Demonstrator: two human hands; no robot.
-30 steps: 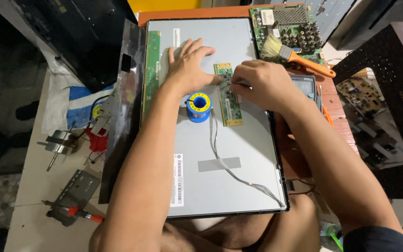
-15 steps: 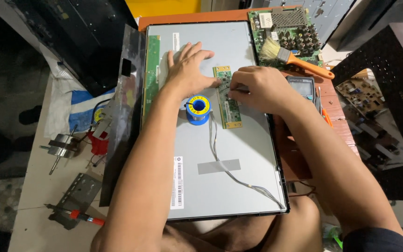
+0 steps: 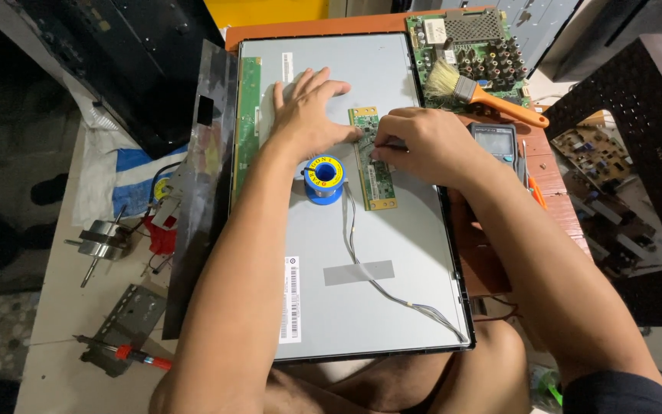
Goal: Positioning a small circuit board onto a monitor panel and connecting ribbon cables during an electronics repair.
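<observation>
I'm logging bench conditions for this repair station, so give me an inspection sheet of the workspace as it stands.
Surface: orange table, mostly covered by a grey display panel lying back-side up.
Job's things: small green circuit board on the panel; blue solder spool beside it.
Clutter: paintbrush on a large circuit board; multimeter; red-handled screwdriver.
Grippers: left hand flat on the panel; right hand on the small board, what it pinches is hidden.
Cables: grey wire bundle, taped down.
Surroundings: black casing at left.
</observation>
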